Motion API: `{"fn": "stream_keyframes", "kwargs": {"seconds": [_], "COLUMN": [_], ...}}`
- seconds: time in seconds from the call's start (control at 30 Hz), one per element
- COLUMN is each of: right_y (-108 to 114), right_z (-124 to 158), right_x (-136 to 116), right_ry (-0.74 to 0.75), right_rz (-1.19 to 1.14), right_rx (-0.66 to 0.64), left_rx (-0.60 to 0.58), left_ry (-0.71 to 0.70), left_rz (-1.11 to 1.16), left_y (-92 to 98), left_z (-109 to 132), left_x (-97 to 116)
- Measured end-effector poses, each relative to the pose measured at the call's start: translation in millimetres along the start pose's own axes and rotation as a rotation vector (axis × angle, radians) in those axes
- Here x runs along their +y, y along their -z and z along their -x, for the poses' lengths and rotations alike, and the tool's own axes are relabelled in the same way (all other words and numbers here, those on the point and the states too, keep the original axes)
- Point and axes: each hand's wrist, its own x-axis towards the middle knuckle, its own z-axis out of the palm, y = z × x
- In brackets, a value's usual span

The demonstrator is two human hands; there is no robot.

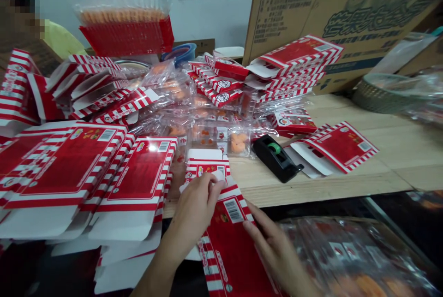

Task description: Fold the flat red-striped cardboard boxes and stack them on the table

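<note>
A red box [235, 246] with striped white edges and a barcode lies tilted in front of me, its top end pointing away. My left hand [198, 209] is closed at that end, fingers pinched around a white flap [218, 175]. Along the box's right edge my right hand [272, 239] grips it, thumb on the printed face and fingers at the side. Just beyond my left hand lies another red striped box [207, 161] with a white flap raised. A black tape dispenser [277, 158] with a green core stands to the right on the table.
Piles of red boxes [138, 168] fill the left. Clear packets [238, 140] cover the table's middle, with stacked boxes [294, 62] behind. A large cardboard carton [290, 11] stands at the back. More packets [349, 251] lie lower right; a green basket [377, 94] sits far right.
</note>
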Motion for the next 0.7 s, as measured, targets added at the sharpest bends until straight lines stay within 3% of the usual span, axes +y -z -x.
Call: {"fn": "stream_keyframes", "kwargs": {"seconds": [0.1, 0.2, 0.37, 0.53, 0.6, 0.7], "right_y": [-11.5, -17.4, -16.3, -16.0, -14.3, -6.4], "right_z": [14.7, 25.6, 23.9, 13.3, 12.3, 13.8], "right_x": [3.7, -4.3, -28.6, -36.7, -35.0, -29.4], "right_ry": [0.074, 0.041, -0.315, -0.344, -0.369, -0.371], "right_rz": [0.179, 0.177, -0.257, -0.655, -0.638, -0.546], "right_rx": [-0.072, -0.185, -0.189, -0.397, -0.342, -0.129], "left_rx": [-0.147, -0.261, -0.345, -0.423, -0.318, 0.152], "left_ry": [0.065, 0.055, 0.052, -0.024, -0.100, -0.193], "left_rz": [-0.054, -0.102, -0.006, 0.071, 0.086, 0.165], "left_y": [7.6, 12.9, 21.8, 27.4, 22.7, 5.4], "left_z": [2.9, 7.8, 13.7, 16.7, 17.8, 23.4], "left_x": [4.0, 6.4, 6.8, 8.1, 6.6, -2.5]}}
